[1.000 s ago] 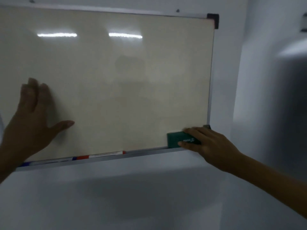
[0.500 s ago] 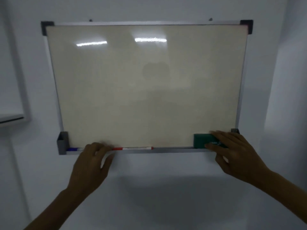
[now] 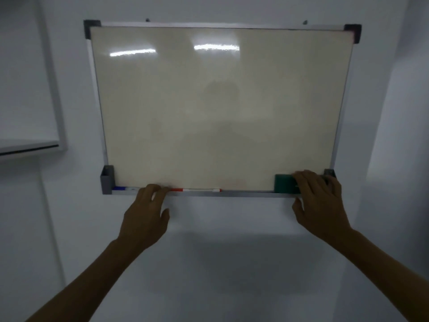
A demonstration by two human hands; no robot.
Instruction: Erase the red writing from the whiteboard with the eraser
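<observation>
The whiteboard (image 3: 220, 108) hangs on the wall (image 3: 232, 263). On its bottom ledge (image 3: 246, 194), two markers (image 3: 196, 189) lie left of centre and the eraser (image 3: 283, 183) stands at the right end. The left hand (image 3: 145, 213) touches the ledge between the markers; the right hand (image 3: 321, 201) covers the eraser's right part.

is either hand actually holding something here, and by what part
The right hand rests its fingers over the right end of the green eraser on the tray; a closed grip cannot be confirmed. The left hand touches the tray, holding nothing.

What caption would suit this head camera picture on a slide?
Right hand rests on the green eraser at the whiteboard tray's right end; left hand reaches the markers.
</observation>
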